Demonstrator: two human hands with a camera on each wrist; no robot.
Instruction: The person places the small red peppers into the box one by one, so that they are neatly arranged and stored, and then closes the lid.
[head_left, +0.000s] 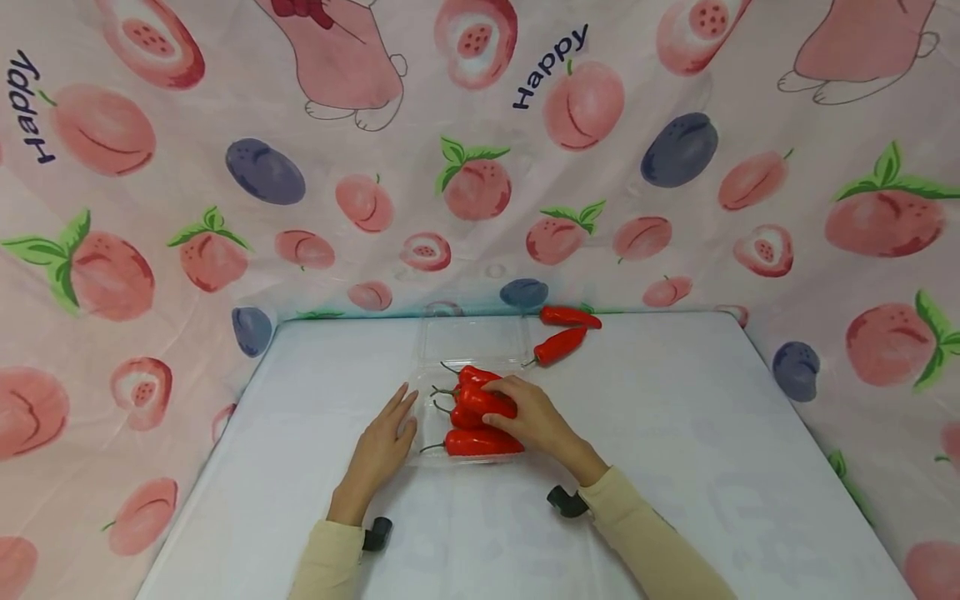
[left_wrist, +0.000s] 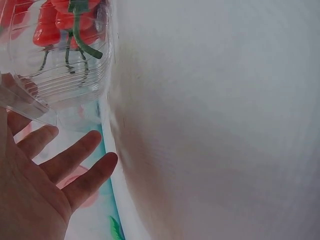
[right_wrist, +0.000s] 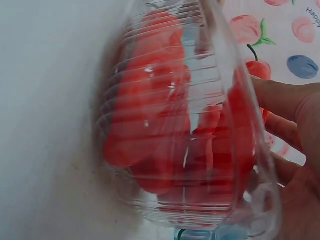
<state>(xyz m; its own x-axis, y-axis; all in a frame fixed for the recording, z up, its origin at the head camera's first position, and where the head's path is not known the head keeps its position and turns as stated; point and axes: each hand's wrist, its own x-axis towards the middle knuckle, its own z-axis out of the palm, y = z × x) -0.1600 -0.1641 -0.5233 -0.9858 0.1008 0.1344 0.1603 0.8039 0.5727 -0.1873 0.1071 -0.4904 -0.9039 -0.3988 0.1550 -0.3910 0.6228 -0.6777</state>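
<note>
A clear plastic clamshell box (head_left: pixel 472 460) lies on the table with its lid (head_left: pixel 474 340) folded back, away from me. Several glossy red peppers with green stems are in it, one long pepper (head_left: pixel 480 442) along the near side. My right hand (head_left: pixel 536 417) reaches over the right side and grips a red pepper (head_left: pixel 487 400) on top of the others. Beside the left wall, my left hand (head_left: pixel 381 450) has its fingers spread, holding nothing. In the left wrist view, its fingers lie close to the ribbed box wall (left_wrist: pixel 75 92); contact is unclear.
Two more red peppers lie outside the box, a straight one (head_left: pixel 561 346) and a curved one (head_left: pixel 570 317) near the table's back edge. A white cover lies over the table (head_left: pixel 675 433). Behind it hangs a fruit-patterned cloth (head_left: pixel 420 183).
</note>
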